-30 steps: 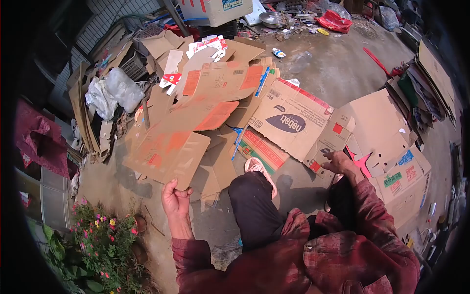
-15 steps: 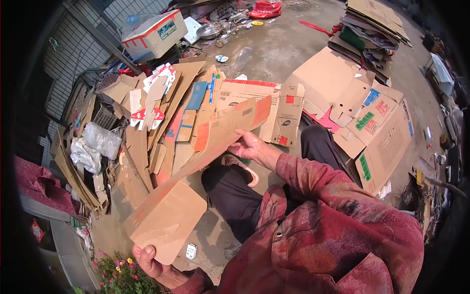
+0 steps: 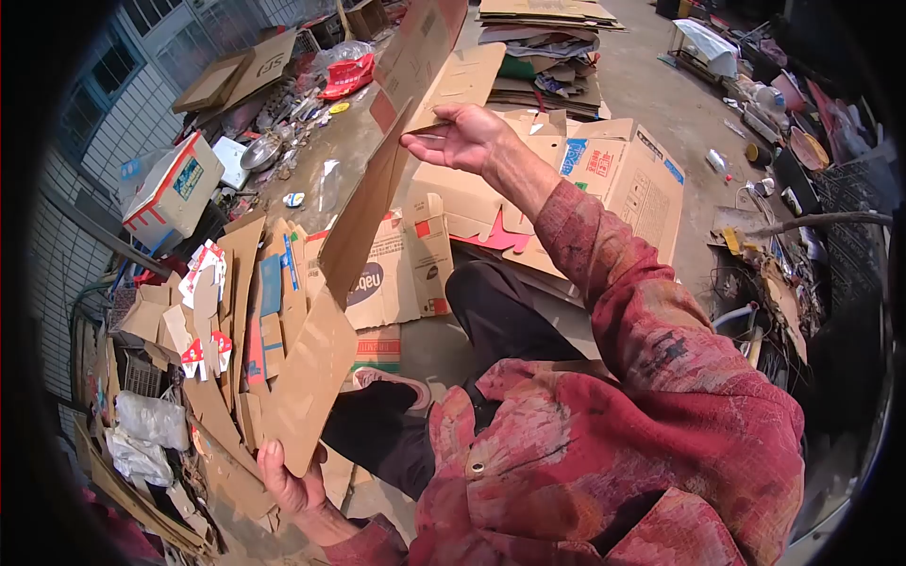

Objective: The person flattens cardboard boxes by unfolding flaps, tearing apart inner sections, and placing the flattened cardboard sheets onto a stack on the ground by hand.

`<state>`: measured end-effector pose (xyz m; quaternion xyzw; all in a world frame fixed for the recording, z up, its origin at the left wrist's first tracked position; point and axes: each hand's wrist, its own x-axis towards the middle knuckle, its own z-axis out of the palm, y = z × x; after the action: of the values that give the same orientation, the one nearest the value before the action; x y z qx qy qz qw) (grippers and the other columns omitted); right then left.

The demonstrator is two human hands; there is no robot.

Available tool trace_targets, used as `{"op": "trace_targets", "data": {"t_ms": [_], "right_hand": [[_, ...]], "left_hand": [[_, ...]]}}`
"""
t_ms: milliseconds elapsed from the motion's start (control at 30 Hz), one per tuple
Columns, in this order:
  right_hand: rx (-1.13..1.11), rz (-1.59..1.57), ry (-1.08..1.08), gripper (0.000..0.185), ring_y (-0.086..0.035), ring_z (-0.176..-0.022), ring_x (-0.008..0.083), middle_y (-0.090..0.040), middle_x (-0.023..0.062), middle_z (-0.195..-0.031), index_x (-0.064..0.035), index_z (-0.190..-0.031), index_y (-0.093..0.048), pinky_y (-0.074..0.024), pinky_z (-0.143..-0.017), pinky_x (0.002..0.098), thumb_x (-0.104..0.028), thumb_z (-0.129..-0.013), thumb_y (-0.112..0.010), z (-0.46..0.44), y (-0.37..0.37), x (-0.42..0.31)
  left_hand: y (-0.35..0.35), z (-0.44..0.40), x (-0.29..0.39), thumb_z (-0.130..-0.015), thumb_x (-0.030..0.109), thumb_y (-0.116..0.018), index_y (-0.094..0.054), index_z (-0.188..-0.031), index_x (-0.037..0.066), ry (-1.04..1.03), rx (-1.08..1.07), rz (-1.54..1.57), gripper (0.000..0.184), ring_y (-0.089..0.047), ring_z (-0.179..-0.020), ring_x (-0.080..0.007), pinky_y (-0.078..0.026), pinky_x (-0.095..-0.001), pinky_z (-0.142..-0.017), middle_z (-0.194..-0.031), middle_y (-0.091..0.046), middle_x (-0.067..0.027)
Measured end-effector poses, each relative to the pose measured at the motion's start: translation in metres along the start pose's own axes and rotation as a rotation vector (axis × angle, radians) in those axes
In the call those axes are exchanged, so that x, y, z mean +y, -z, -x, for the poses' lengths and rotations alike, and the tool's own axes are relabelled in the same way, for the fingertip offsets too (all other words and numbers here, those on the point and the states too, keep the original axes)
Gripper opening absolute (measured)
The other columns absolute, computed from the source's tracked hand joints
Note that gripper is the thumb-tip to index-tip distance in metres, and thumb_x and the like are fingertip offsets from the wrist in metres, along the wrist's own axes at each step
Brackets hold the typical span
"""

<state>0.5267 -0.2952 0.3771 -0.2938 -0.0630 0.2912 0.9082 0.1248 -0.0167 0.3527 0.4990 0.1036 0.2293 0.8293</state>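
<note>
A long, creased piece of brown cardboard [image 3: 307,382] stretches up from my lap side to the top of the view, bent at its folds. My left hand [image 3: 297,486] pinches its lower corner, thumb on the near face and fingers behind. Higher up, my right hand [image 3: 472,141] grips the edge beside a raised flap [image 3: 467,80], thumb above and fingers along the side. Behind the held piece lies a flattened printed carton [image 3: 387,269], partly covered by it. To the right rests another flattened box [image 3: 613,184] with green and blue labels.
Leaning cardboard pieces [image 3: 236,302] heap up on the left, near clear plastic bags [image 3: 146,424]. A tall stack of flattened cardboard [image 3: 547,57] stands at the back. A white foam box [image 3: 175,189] sits by the tiled wall. Mixed scrap [image 3: 755,217] lines the right side.
My right hand has lifted its end of the cardboard up and away, so the piece now stands steeply. My left hand still holds the lower corner. The view has turned rightward and up.
</note>
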Motion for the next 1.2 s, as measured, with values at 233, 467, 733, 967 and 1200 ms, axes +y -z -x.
{"op": "trace_targets", "data": {"t_ms": [233,467,733,967,1200], "right_hand": [[0.149,0.670,0.683,0.027,-0.059,-0.103,0.0371,-0.050,0.0229,-0.114,0.0075,-0.114,-0.043,-0.0591,-0.080,0.0440,-0.013,-0.097,-0.039,0.131,0.003,-0.183],[0.399,1.087,0.847,0.030,-0.061,-0.095,0.0270,-0.061,0.0113,-0.107,-0.0058,-0.119,-0.052,-0.0563,-0.070,0.0447,-0.015,-0.091,-0.054,0.188,-0.019,-0.246],[0.528,1.997,0.683,0.032,-0.060,-0.098,0.0251,-0.062,0.0126,-0.108,-0.0097,-0.126,-0.051,-0.0498,-0.083,0.0397,-0.018,-0.095,-0.045,0.123,0.041,-0.223],[0.540,2.052,0.420,0.038,-0.061,-0.091,0.0346,-0.065,0.0179,-0.098,-0.0105,-0.124,-0.052,-0.0485,-0.080,0.0433,-0.007,-0.088,-0.043,0.053,0.131,-0.133],[0.565,2.140,0.007,0.025,-0.058,-0.097,0.0410,-0.064,0.0185,-0.101,-0.0064,-0.106,-0.056,-0.0483,-0.084,0.0459,-0.005,-0.082,-0.048,-0.026,0.291,-0.007]], "left_hand": [[-0.027,-0.032,-0.056,-0.092,0.017,-0.054,-0.060,-0.085,-0.002,0.168,-0.143,-0.040,0.022,-0.048,-0.046,-0.0154,-0.044,-0.0305,-0.051,-0.058,-0.054,-0.0073],[-0.024,-0.045,-0.077,-0.093,0.017,-0.053,-0.061,-0.085,-0.002,0.199,-0.082,-0.046,0.022,-0.048,-0.045,-0.0143,-0.044,-0.0305,-0.050,-0.057,-0.055,-0.0066],[-0.030,-0.038,-0.083,-0.092,0.017,-0.053,-0.061,-0.085,-0.002,0.219,0.015,-0.063,0.021,-0.050,-0.047,-0.0145,-0.046,-0.0314,-0.050,-0.058,-0.055,-0.0068],[-0.030,-0.025,-0.081,-0.092,0.017,-0.054,-0.061,-0.084,-0.001,0.270,0.140,-0.098,0.021,-0.053,-0.050,-0.0155,-0.048,-0.0329,-0.051,-0.061,-0.057,-0.0079],[-0.022,-0.021,-0.072,-0.084,0.008,-0.062,-0.060,-0.094,0.004,0.378,0.237,-0.139,0.011,-0.060,-0.070,-0.0259,-0.047,-0.0441,-0.061,-0.087,-0.063,-0.0142]]}}
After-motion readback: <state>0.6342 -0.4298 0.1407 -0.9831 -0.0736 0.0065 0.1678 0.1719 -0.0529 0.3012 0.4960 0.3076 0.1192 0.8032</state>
